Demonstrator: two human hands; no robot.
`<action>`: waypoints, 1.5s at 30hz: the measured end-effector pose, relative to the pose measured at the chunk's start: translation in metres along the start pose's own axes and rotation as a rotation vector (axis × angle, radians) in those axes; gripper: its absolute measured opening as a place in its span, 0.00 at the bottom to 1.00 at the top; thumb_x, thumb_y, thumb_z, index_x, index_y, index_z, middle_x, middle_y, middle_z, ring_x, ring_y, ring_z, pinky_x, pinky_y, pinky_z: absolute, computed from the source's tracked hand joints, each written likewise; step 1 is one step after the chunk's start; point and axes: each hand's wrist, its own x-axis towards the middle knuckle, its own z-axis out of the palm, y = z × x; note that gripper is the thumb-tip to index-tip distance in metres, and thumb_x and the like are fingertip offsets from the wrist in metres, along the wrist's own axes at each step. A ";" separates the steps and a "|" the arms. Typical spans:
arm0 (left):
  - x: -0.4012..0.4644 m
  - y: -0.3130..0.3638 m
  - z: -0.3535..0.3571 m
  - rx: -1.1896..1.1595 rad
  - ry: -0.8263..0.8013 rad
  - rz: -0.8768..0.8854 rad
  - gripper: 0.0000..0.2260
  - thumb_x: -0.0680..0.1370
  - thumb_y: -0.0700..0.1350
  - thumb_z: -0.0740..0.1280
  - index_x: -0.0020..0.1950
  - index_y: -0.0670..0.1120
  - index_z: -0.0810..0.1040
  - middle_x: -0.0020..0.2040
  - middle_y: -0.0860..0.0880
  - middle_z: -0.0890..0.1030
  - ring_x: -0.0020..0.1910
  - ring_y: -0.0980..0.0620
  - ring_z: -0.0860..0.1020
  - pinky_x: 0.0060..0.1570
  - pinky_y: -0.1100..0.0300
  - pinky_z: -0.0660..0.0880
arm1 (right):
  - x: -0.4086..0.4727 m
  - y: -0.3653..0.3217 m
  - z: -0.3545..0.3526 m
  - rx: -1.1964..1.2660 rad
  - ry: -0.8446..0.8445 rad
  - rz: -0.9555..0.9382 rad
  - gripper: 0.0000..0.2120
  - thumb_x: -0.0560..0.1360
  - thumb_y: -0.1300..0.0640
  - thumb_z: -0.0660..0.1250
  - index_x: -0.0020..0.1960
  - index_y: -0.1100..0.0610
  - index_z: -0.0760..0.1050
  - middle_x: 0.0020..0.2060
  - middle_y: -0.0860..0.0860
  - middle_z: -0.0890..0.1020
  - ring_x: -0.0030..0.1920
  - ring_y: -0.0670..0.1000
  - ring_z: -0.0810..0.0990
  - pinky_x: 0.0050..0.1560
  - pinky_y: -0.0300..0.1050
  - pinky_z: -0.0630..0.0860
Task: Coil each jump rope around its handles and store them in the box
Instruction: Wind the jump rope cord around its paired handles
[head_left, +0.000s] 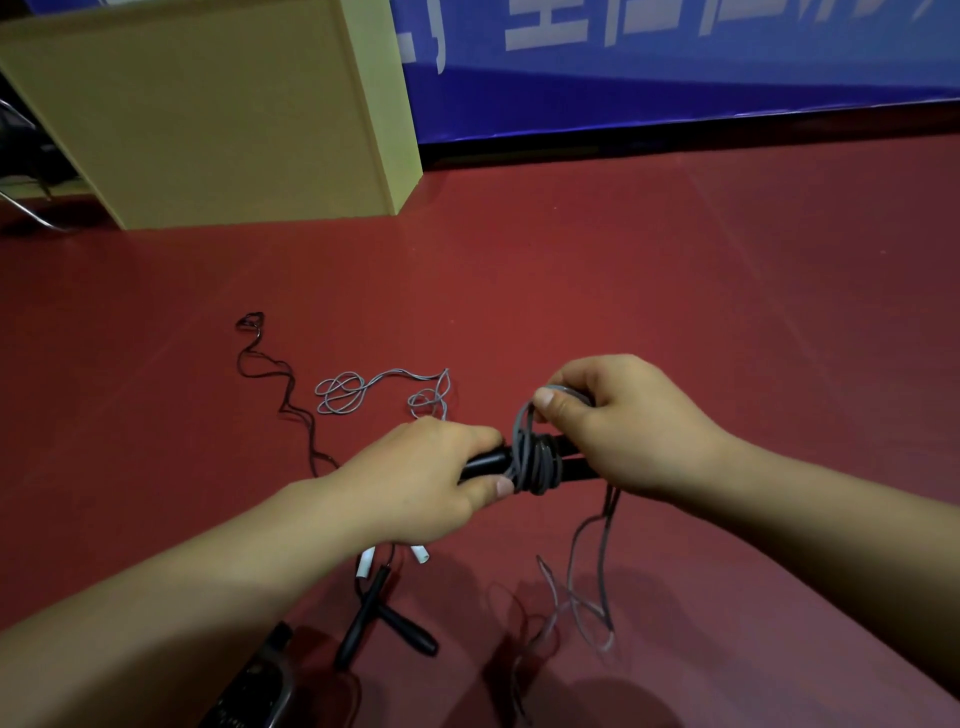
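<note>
My left hand (426, 475) grips a pair of black handles (485, 464) held together above the red floor. Grey cord (537, 464) is wound in several turns around their middle. My right hand (618, 421) pinches a loop of that grey cord just above the coil; the loose end (587, 597) hangs down below. A second grey rope (363, 392) lies in loops on the floor with white handles (366, 564) partly hidden under my left forearm. A black rope (283, 395) trails across the floor to two crossed black handles (384, 621). The yellow-green box (218, 114) stands at the back left.
The red floor (675, 291) spreads around me. A blue banner (675, 67) with white characters runs along the back wall. A dark object (254, 680) lies at the bottom edge near my left arm. Metal chair legs (21, 208) show at the far left.
</note>
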 end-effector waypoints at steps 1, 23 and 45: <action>0.000 0.002 -0.001 -0.003 -0.006 0.009 0.12 0.77 0.57 0.65 0.43 0.50 0.70 0.32 0.51 0.74 0.35 0.49 0.73 0.37 0.55 0.71 | 0.000 -0.001 0.000 -0.039 0.011 0.004 0.11 0.78 0.50 0.64 0.42 0.55 0.80 0.27 0.47 0.75 0.35 0.52 0.78 0.39 0.46 0.77; -0.018 0.019 -0.018 -0.523 -0.052 0.161 0.10 0.78 0.50 0.67 0.38 0.53 0.72 0.31 0.55 0.70 0.31 0.56 0.68 0.33 0.58 0.66 | 0.012 -0.001 -0.018 0.193 0.050 0.077 0.11 0.71 0.48 0.75 0.39 0.56 0.82 0.31 0.50 0.78 0.32 0.46 0.73 0.35 0.42 0.73; -0.016 0.021 -0.023 -0.972 0.074 0.061 0.07 0.78 0.46 0.64 0.50 0.44 0.76 0.34 0.54 0.71 0.32 0.58 0.67 0.34 0.66 0.66 | -0.005 -0.001 0.002 0.237 -0.271 0.073 0.10 0.79 0.55 0.64 0.42 0.56 0.79 0.32 0.49 0.80 0.29 0.47 0.76 0.30 0.44 0.72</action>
